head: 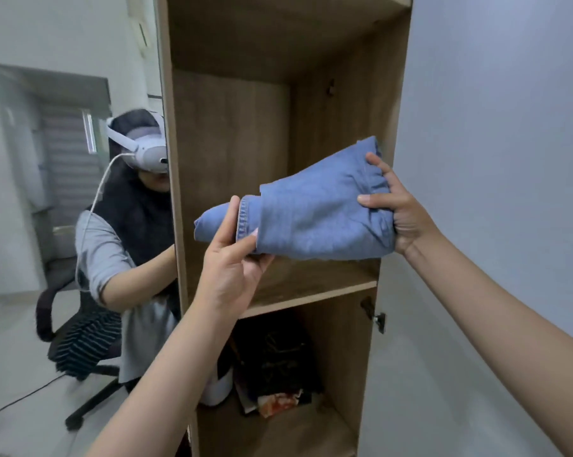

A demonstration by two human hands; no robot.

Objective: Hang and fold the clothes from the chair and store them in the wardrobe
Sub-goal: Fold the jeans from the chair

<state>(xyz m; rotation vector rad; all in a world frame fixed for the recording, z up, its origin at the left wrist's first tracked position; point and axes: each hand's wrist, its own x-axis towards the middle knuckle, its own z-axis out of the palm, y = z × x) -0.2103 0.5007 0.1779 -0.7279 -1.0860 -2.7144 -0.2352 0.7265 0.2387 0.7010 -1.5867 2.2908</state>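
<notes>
A folded pair of blue jeans (314, 212) hangs in the air in front of the open wooden wardrobe (390, 94), just above its middle shelf (311, 291). My left hand (232, 258) grips the jeans' left end, thumb on top and fingers beneath. My right hand (397, 206) grips the right end, fingers curled over the fabric. The jeans do not touch the shelf.
A mirror on the wardrobe's left (64, 192) reflects a person wearing a headset and a black office chair (77, 328) with a striped garment. Dark bags and a white object (278, 364) fill the lower compartment. A pale wall lies to the right.
</notes>
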